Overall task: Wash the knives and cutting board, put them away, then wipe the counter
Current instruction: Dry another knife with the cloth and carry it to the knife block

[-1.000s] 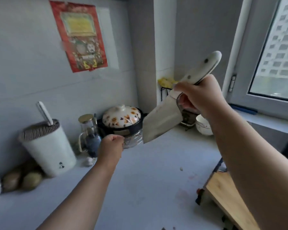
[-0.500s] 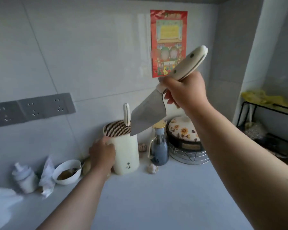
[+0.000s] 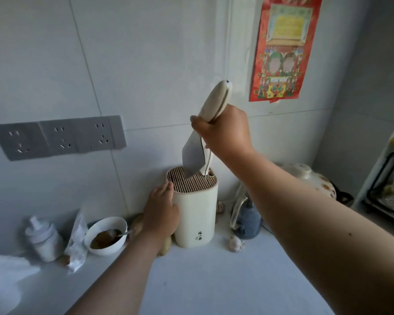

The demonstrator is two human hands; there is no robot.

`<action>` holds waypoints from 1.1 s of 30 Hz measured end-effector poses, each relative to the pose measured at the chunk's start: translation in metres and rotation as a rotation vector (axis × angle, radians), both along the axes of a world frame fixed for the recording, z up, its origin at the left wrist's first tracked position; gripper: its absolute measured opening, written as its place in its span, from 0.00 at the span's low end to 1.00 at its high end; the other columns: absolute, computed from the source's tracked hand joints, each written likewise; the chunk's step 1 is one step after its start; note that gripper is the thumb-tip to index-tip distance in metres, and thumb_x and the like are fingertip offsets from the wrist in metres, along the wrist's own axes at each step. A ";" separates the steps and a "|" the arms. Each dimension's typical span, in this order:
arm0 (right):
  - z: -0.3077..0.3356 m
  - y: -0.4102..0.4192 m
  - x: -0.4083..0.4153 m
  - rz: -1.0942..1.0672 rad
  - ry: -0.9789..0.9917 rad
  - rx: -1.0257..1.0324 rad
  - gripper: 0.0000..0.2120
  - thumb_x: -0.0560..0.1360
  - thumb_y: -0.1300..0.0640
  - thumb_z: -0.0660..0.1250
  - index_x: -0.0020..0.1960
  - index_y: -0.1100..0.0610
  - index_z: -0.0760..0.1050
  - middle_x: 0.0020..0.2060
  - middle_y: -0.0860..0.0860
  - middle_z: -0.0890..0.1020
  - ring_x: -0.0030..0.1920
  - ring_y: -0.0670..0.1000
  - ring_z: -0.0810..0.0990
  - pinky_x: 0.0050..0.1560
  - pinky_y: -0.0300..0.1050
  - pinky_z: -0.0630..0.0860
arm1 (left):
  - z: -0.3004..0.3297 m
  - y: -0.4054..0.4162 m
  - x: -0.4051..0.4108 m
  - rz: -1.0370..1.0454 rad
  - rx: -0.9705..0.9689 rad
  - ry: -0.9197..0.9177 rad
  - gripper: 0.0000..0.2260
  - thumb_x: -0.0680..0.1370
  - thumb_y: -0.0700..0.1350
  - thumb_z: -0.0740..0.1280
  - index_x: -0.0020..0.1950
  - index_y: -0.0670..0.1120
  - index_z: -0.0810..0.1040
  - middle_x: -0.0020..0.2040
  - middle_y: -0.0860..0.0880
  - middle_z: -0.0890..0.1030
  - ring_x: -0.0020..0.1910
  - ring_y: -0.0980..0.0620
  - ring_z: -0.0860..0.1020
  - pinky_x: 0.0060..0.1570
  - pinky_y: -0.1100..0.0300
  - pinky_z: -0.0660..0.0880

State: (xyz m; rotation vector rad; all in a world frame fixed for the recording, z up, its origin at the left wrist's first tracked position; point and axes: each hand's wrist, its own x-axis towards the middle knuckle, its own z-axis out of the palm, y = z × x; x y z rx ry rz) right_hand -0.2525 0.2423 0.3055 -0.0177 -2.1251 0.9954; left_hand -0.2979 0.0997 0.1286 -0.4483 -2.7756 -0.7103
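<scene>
Right hand: the right hand (image 3: 223, 130) is clenched round the cream handle of the cleaver (image 3: 192, 155), fingers curled tight, holding it point-down and tilted.
Cleaver: its blade's lower corner meets the slotted top of the knife block (image 3: 195, 212); most of the blade stands above the slots.
Left hand: the left hand (image 3: 160, 212) wraps the block's left side, thumb up near the rim, fingers curled behind it.
Knife block: a cream cylinder standing upright on the counter (image 3: 214, 280) near the tiled wall; a second white handle (image 3: 207, 160) rises from its far right edge, just beside the cleaver blade.
Left of the block: a white bowl (image 3: 106, 235) with brown contents and a spoon, a crumpled bag (image 3: 76, 242), and a small white jar (image 3: 43, 237).
Right of the block: a glass jug (image 3: 246, 219) with dark liquid, a garlic bulb (image 3: 234, 243), and a flowered pot lid (image 3: 305, 178) partly hidden by the right arm.
Wall: a grey socket strip (image 3: 57, 137) and a red poster (image 3: 282, 46).
</scene>
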 end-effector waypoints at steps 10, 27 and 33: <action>-0.015 -0.013 -0.019 0.007 -0.124 0.085 0.13 0.70 0.49 0.70 0.38 0.59 0.75 0.30 0.53 0.81 0.34 0.56 0.82 0.40 0.53 0.79 | -0.010 -0.001 0.000 0.001 0.040 0.094 0.39 0.65 0.49 0.43 0.72 0.37 0.66 0.71 0.39 0.69 0.69 0.39 0.67 0.71 0.52 0.60; -0.086 -0.028 -0.078 0.105 -0.561 0.024 0.17 0.73 0.43 0.68 0.44 0.57 0.69 0.43 0.56 0.83 0.44 0.57 0.82 0.49 0.49 0.77 | -0.024 0.008 0.005 0.066 0.111 0.045 0.35 0.68 0.43 0.46 0.77 0.44 0.57 0.77 0.46 0.60 0.70 0.42 0.65 0.69 0.52 0.61; -0.110 -0.029 -0.083 0.074 -0.676 0.051 0.15 0.76 0.46 0.65 0.53 0.58 0.71 0.46 0.54 0.80 0.53 0.56 0.78 0.45 0.43 0.66 | -0.028 0.009 0.004 0.083 0.131 0.066 0.35 0.67 0.40 0.48 0.77 0.44 0.59 0.76 0.45 0.62 0.67 0.40 0.69 0.66 0.50 0.64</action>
